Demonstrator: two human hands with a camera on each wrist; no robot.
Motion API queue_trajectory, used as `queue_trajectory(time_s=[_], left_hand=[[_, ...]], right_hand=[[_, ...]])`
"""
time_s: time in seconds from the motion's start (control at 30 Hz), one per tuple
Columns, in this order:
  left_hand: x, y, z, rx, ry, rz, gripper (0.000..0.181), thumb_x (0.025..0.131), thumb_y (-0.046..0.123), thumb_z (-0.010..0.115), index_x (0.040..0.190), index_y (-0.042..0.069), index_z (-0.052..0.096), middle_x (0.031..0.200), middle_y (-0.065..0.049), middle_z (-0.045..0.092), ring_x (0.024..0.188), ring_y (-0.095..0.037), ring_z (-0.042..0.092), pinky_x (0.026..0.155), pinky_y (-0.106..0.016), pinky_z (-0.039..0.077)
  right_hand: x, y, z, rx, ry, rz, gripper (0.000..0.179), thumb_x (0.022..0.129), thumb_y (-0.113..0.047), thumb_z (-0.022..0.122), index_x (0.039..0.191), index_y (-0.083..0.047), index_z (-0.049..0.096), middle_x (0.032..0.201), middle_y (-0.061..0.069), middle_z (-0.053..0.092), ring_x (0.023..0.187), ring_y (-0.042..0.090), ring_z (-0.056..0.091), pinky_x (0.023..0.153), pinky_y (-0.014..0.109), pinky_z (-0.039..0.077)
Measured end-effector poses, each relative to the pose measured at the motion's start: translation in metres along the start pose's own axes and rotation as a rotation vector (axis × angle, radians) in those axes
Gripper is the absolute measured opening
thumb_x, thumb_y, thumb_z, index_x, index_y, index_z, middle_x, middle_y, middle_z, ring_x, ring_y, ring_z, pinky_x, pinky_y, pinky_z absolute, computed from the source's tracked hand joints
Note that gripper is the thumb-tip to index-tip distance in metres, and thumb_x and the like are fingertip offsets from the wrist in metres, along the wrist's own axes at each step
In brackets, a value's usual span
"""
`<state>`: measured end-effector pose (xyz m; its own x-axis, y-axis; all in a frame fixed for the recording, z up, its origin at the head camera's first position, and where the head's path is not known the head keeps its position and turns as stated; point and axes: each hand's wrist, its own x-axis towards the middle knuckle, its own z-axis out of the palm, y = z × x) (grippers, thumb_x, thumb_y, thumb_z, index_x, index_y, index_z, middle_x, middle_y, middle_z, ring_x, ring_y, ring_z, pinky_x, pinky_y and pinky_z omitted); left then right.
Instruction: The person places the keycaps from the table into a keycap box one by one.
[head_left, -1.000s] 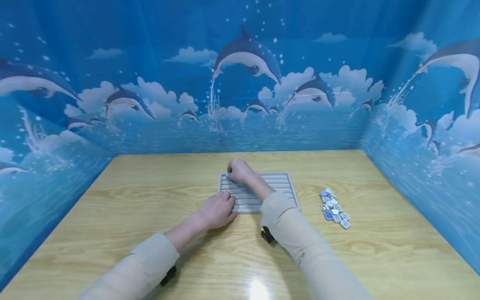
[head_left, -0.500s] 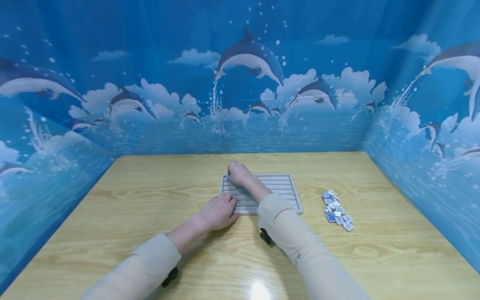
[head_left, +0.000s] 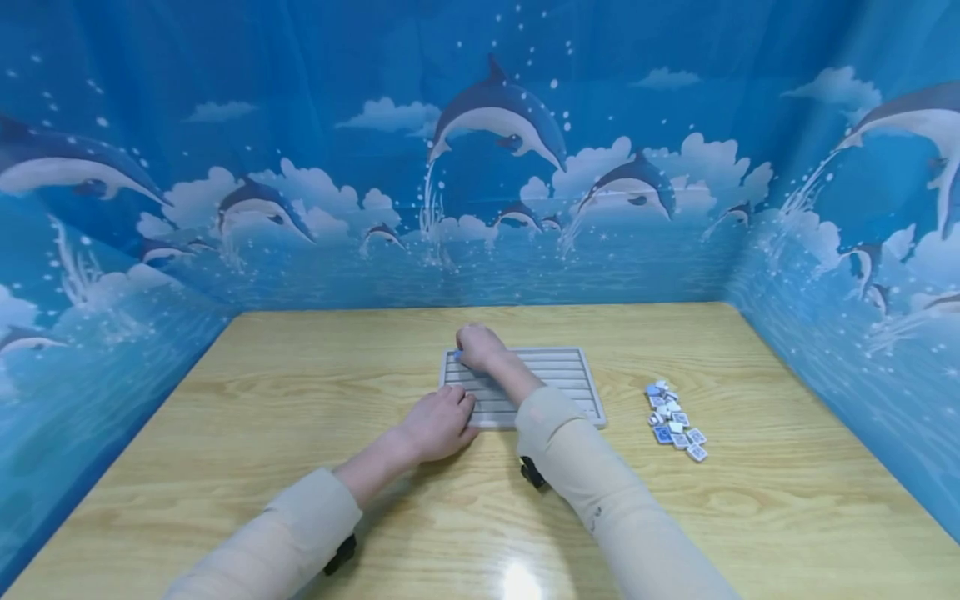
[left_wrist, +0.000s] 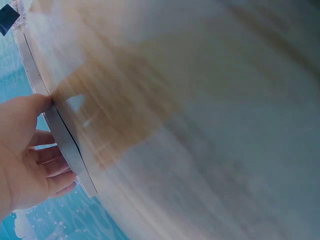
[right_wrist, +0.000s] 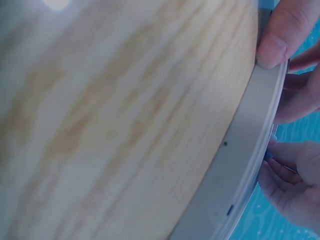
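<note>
A grey ridged tray [head_left: 555,383] lies flat on the wooden table. My left hand [head_left: 438,423] grips its near left corner, the thumb against the front side and the fingers over the top; the left wrist view shows the thumb on the tray's wall [left_wrist: 65,142]. At the tray's far left corner, my right hand [head_left: 480,346] pinches a small blue tile [head_left: 458,356], mostly hidden by the fingers. In the right wrist view that right hand [right_wrist: 292,182] has thumb and fingertips together at the tray's rim, with a bit of blue between them.
Right of the tray, a loose pile of small white and blue tiles [head_left: 675,421] lies on the table [head_left: 337,367], some with square printed patterns. A blue dolphin-print curtain [head_left: 315,167] stands behind the table and along both sides.
The view has shifted slightly. The right hand, with the small blue tile, stays at the far left corner of the tray, and the left hand keeps its grip.
</note>
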<state>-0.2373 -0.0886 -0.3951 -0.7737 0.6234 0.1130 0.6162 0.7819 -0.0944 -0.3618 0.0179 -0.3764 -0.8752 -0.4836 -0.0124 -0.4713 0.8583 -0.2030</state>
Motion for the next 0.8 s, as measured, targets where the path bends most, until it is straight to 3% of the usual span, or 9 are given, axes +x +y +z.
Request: queue_trajectory(time_s=[0.2, 0.47, 0.8], left_hand=[[-0.0020, 0.0002, -0.0007, -0.008, -0.001, -0.008, 0.045, 0.090, 0.033, 0.057, 0.116, -0.004, 0.055, 0.096, -0.012, 0.053, 0.089, -0.024, 0.052, 0.076, -0.036, 0.046], [-0.0022, 0.0002, -0.0001, -0.008, -0.008, -0.012, 0.044, 0.091, 0.033, 0.056, 0.116, -0.003, 0.055, 0.096, -0.012, 0.053, 0.090, -0.024, 0.051, 0.075, -0.036, 0.046], [-0.0011, -0.0001, 0.0018, -0.009, 0.004, -0.015, 0.042, 0.091, 0.034, 0.057, 0.113, -0.002, 0.056, 0.096, -0.012, 0.052, 0.089, -0.024, 0.050, 0.074, -0.036, 0.046]], right_hand=[[-0.0003, -0.0015, -0.0010, -0.029, -0.007, -0.005, 0.004, 0.085, -0.009, 0.062, 0.083, -0.005, 0.061, 0.075, 0.003, 0.056, 0.069, 0.017, 0.049, 0.060, 0.029, 0.041], [-0.0001, -0.0021, -0.0001, -0.087, 0.000, -0.027, 0.021, 0.086, -0.013, 0.063, 0.068, -0.012, 0.053, 0.064, 0.000, 0.048, 0.062, 0.016, 0.044, 0.053, 0.028, 0.035], [0.0022, -0.0024, 0.0014, -0.057, 0.001, -0.047, 0.015, 0.089, -0.014, 0.061, 0.075, -0.009, 0.059, 0.070, 0.002, 0.055, 0.064, 0.017, 0.049, 0.058, 0.029, 0.039]])
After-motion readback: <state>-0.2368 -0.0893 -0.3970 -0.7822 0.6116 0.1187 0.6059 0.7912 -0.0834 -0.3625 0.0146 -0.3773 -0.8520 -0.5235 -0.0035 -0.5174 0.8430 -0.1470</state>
